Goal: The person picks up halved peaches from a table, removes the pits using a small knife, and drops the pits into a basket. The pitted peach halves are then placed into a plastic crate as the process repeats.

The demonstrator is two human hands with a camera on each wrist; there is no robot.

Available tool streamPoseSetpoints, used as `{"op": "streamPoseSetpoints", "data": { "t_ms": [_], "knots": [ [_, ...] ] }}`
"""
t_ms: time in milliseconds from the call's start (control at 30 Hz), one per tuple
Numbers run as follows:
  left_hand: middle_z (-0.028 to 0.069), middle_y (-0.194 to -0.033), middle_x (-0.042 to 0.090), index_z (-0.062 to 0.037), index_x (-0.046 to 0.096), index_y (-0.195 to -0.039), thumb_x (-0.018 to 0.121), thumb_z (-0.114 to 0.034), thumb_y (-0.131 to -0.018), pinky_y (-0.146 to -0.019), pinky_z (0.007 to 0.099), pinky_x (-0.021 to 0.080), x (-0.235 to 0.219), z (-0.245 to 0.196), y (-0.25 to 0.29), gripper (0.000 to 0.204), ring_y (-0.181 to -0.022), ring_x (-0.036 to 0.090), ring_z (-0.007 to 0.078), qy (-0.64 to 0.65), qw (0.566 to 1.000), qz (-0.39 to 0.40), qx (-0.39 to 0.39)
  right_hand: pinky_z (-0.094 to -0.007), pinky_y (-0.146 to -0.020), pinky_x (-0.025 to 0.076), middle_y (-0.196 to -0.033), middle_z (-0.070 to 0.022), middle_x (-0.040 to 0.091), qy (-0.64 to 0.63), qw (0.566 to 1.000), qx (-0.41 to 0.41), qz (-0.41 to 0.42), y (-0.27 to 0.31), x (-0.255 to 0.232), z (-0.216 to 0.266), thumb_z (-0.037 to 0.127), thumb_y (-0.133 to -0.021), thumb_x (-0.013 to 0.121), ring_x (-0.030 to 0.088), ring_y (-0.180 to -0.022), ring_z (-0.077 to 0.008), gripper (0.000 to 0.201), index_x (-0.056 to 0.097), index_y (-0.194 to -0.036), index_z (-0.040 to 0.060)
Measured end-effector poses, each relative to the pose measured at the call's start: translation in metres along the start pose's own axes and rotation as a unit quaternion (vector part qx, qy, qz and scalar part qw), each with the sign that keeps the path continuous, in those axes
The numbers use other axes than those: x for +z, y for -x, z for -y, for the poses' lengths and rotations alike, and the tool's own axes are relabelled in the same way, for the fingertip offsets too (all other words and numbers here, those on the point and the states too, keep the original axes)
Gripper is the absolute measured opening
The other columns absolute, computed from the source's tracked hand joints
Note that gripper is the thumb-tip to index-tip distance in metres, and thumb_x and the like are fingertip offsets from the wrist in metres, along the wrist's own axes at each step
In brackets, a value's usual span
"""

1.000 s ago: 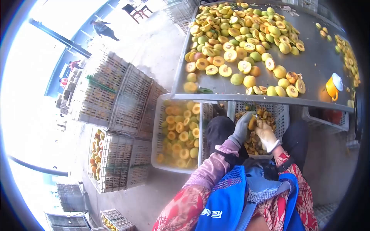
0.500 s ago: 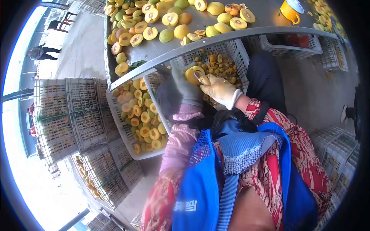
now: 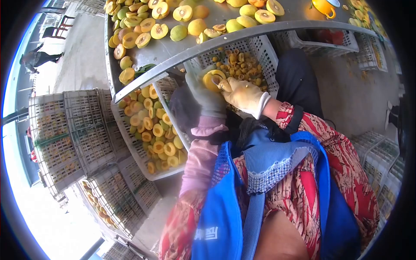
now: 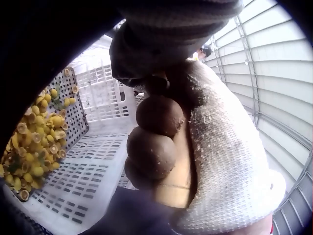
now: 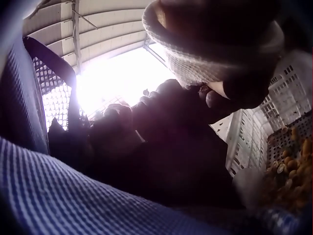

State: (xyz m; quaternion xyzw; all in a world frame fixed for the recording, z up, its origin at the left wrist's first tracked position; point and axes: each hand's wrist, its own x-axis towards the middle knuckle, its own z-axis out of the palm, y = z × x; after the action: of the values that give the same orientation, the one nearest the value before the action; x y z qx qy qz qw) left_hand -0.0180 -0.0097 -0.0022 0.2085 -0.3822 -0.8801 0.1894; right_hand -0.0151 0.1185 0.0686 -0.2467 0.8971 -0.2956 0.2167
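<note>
My left hand [image 3: 203, 96], in a grey glove, grips a yellow peach half [image 3: 209, 79] above a crate of pits [image 3: 271, 65]. My right hand [image 3: 246, 96] wears a pale glove with tan fingers and meets the cut face of the peach. In the left wrist view its curled fingers [image 4: 151, 152] wrap a wooden-handled tool [image 4: 173, 191]; the working tip is hidden there by the dark left glove [image 4: 161, 44]. The right wrist view shows both hands mostly in shadow.
A metal table [image 3: 164, 56] with halved peaches runs along the far side, with a yellow mug [image 3: 323, 8] on it. To the left stands a white crate [image 3: 149, 175] of pitted halves. Stacked crates [image 3: 65, 134] rise farther left.
The head view has tilted down and turned, so table and crates sit higher and farther left. Both hands stay together at the fruit over the pit crate; its cut face now shows.
</note>
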Motion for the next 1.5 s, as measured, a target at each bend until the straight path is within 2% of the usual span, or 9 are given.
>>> {"op": "streamPoseSetpoints", "data": {
  "t_ms": [333,467,500,567,800,1133,1300,1467,1500],
  "knots": [
    [0.0080,-0.091,0.062,-0.0005,0.060,-0.097,0.045,-0.024,-0.092,-0.077,0.0278,0.050,-0.002,-0.010,0.011,0.028,-0.082,0.059,0.0156,-0.144,0.988,0.054,0.001,-0.0476,-0.090,0.042,-0.109,-0.0258,0.059,-0.068,0.984,0.147,0.069,-0.007,0.004,0.000,0.037,-0.095,0.037,0.056,-0.106,-0.0415,0.043,0.053,-0.112,0.0001],
    [0.0086,-0.088,0.062,-0.0004,0.060,-0.097,0.045,-0.022,-0.092,-0.074,0.0295,0.051,0.003,-0.008,0.016,0.027,-0.080,0.060,0.0178,-0.464,0.850,0.090,0.233,-0.0461,-0.092,0.042,-0.108,-0.0268,0.060,-0.123,0.982,0.118,0.076,-0.011,0.003,-0.009,0.039,-0.094,0.037,0.055,-0.109,-0.0404,0.046,0.055,-0.111,0.0001],
    [0.0092,-0.088,0.066,-0.0019,0.060,-0.094,0.064,-0.012,-0.079,-0.067,0.0308,0.052,0.001,-0.002,0.008,0.019,-0.076,0.064,0.0204,-0.236,0.965,0.035,0.106,-0.0454,-0.090,0.043,-0.106,-0.0266,0.060,-0.139,0.983,0.094,0.070,-0.016,0.003,-0.015,0.040,-0.091,0.043,0.056,-0.105,-0.0402,0.045,0.057,-0.108,0.0008],
    [0.0097,-0.089,0.066,-0.0023,0.058,-0.093,0.066,-0.011,-0.077,-0.067,0.0294,0.052,-0.002,-0.001,0.001,0.020,-0.077,0.064,0.0203,-0.110,0.993,0.041,0.015,-0.0456,-0.087,0.044,-0.102,-0.0256,0.062,-0.155,0.983,0.085,0.045,-0.009,-0.001,-0.017,0.040,-0.088,0.047,0.058,-0.100,-0.0403,0.044,0.056,-0.106,0.0014],
    [0.0129,-0.093,0.063,0.0002,0.058,-0.102,0.038,-0.052,-0.092,-0.080,0.0380,0.050,-0.017,0.009,-0.008,0.057,-0.086,0.060,0.0262,-0.135,0.990,0.041,0.007,-0.0483,-0.071,0.049,-0.085,-0.0198,0.065,-0.002,0.999,0.022,-0.042,0.003,-0.001,-0.015,0.038,-0.087,0.049,0.064,-0.079,-0.0380,0.037,0.053,-0.099,0.0028],
    [0.0162,-0.091,0.063,0.0039,0.060,-0.094,0.040,-0.060,-0.088,-0.078,0.0397,0.051,-0.013,0.007,0.001,0.067,-0.081,0.061,0.0292,-0.129,0.989,0.064,-0.040,-0.0437,-0.054,0.050,-0.091,-0.0157,0.055,0.112,0.990,-0.049,-0.069,-0.003,0.020,-0.041,0.026,-0.087,0.054,0.061,-0.065,-0.0319,0.026,0.058,-0.104,0.0061],
    [0.0182,-0.083,0.064,0.0047,0.061,-0.088,0.046,-0.054,-0.089,-0.073,0.0377,0.053,0.013,-0.014,0.024,0.061,-0.075,0.063,0.0298,-0.314,0.926,0.154,0.145,-0.0428,-0.053,0.050,-0.087,-0.0172,0.055,0.162,0.968,-0.188,-0.031,-0.002,0.027,-0.073,0.025,-0.087,0.053,0.061,-0.063,-0.0320,0.027,0.056,-0.107,0.0070],
    [0.0184,-0.078,0.063,0.0047,0.060,-0.090,0.049,-0.044,-0.092,-0.067,0.0366,0.054,0.008,-0.018,0.013,0.051,-0.072,0.063,0.0288,-0.027,0.966,0.130,-0.222,-0.0456,-0.062,0.051,-0.091,-0.0173,0.057,0.162,0.972,-0.164,0.048,0.018,-0.008,-0.041,0.027,-0.089,0.047,0.063,-0.072,-0.0357,0.028,0.053,-0.111,0.0097],
    [0.0182,-0.078,0.063,0.0047,0.060,-0.090,0.049,-0.043,-0.092,-0.067,0.0364,0.053,0.005,-0.013,0.012,0.049,-0.072,0.063,0.0286,-0.078,0.972,0.147,-0.166,-0.0472,-0.067,0.051,-0.095,-0.0179,0.058,0.146,0.976,-0.135,0.086,0.018,-0.010,-0.041,0.028,-0.091,0.044,0.064,-0.077,-0.0375,0.028,0.052,-0.111,0.0108]
  ]
}}
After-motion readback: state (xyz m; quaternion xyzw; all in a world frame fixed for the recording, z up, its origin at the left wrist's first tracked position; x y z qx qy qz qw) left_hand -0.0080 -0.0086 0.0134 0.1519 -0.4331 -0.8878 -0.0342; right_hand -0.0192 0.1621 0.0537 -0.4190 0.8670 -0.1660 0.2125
